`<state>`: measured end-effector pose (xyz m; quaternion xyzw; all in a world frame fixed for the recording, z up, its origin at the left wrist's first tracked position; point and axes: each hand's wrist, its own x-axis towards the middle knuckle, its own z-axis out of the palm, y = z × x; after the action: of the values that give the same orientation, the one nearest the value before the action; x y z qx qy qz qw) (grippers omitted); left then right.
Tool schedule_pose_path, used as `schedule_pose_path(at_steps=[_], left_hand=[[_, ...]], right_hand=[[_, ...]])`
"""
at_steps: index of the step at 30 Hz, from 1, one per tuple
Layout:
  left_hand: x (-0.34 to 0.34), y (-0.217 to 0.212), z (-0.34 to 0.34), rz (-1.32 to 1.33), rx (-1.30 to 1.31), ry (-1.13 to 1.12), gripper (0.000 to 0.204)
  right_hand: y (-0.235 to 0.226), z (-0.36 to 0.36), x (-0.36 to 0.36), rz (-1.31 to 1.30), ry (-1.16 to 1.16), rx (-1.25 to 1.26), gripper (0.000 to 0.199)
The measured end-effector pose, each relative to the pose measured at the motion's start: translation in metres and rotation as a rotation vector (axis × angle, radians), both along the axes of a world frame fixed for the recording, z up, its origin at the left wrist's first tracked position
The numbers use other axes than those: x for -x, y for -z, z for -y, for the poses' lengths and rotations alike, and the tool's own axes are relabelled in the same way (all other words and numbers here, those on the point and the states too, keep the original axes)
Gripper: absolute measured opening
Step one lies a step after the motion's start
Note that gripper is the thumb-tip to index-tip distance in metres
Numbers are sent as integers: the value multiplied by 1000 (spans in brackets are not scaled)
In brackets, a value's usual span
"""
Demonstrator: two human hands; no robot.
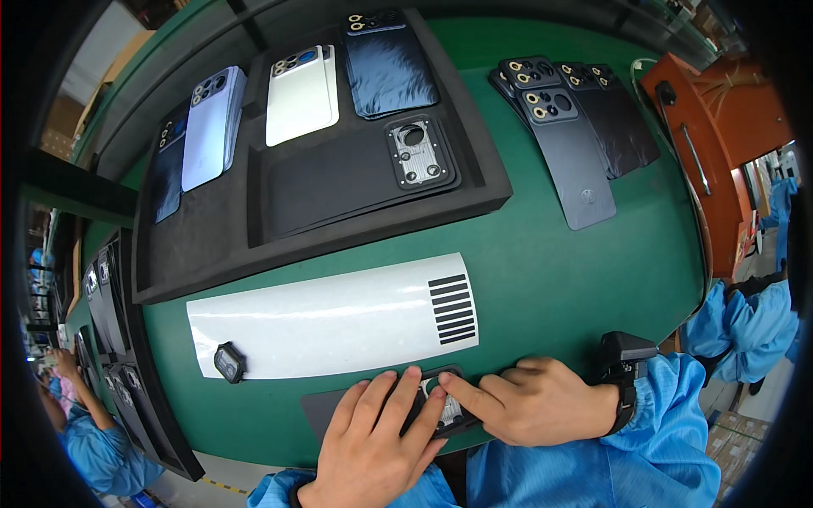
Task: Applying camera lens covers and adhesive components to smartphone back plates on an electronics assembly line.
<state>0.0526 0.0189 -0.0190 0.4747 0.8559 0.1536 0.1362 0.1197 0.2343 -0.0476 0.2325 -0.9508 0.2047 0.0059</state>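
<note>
A dark phone back cover [320,411] lies at the near table edge, with a silvery camera frame [450,411] at its right end. My left hand [373,436] rests over the cover, fingers spread and flat, hiding most of it. From the right, my right hand [529,402] presses its index fingertip by the frame's upper edge. Its other fingers are curled in, and whatever they may hold is hidden. Just beyond my hands is a glossy white sheet [330,317] bearing a column of black strips [451,310]. A small dark camera lens cover [229,362] sits on its left end.
A black foam tray [203,245] holds blue, white and black phone covers and another metal camera frame [417,152]. Grey phone covers [580,182] are stacked at the right. A black tray of parts [161,423] stands at the left. An orange cabinet [703,161] borders the far right.
</note>
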Motion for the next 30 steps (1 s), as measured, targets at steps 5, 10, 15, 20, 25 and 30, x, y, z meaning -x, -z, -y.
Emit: schedule_pose_path(at_steps=[5,10,15,20,25,30], left_hand=[[-1,-2,1,-1,4,0,56],[0,5,-1,-2,-10,18,52],[-2,-1,1,-4,-2,4,51],[2,-1,-1,5,1,-1,54],[4,-3,-1,-10,1,22,54],[15,-6,0,5,-116,76,51]], right_hand=[[-3,2,3,18,-18,-16,47],[-3,5,13,132,-69,76,51],[-9,6,15,133,-88,56,51],[-13,-6,9,123,-18,25,51],[-17,-19,14,106,-26,50,39],[-5,-51,24,-38,115,301,34]])
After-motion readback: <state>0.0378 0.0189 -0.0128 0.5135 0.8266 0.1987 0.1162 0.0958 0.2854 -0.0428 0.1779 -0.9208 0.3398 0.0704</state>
